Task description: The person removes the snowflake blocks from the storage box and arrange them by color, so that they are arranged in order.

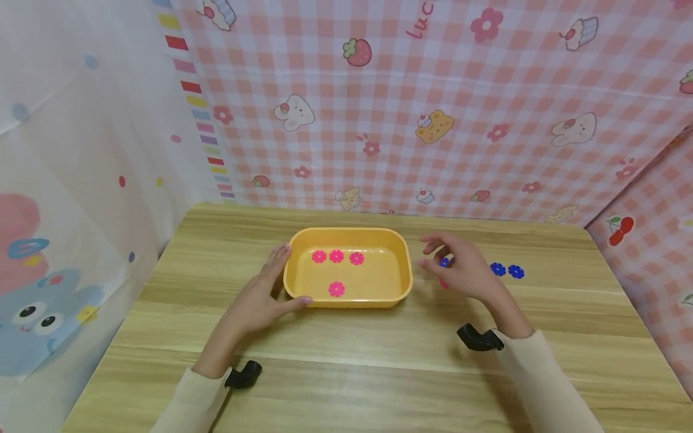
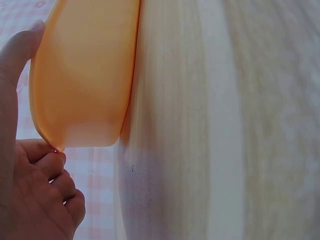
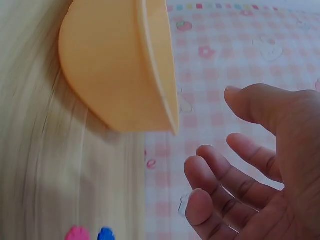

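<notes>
A yellow plastic basin (image 1: 379, 279) sits on the table with several pink flower-shaped discs (image 1: 337, 289) lying flat inside it. At its left end my left hand (image 1: 258, 302) holds the basin, thumb on the near rim and fingers at the left edge; the left wrist view shows the curled fingers against the rim. My right hand (image 1: 462, 269) hovers just right of the basin, apart from it, fingers loosely bent and nothing between them. Partly hidden beneath that hand are a blue flower-shaped disc (image 3: 106, 234) and a pink disc (image 3: 77, 233).
Two more blue flower-shaped discs (image 1: 507, 270) lie on the wooden table (image 1: 346, 373) to the right of my right hand. Behind the table's back edge hangs a pink checked cloth (image 1: 390, 162). A white patterned cloth (image 1: 108, 180) hangs on the left.
</notes>
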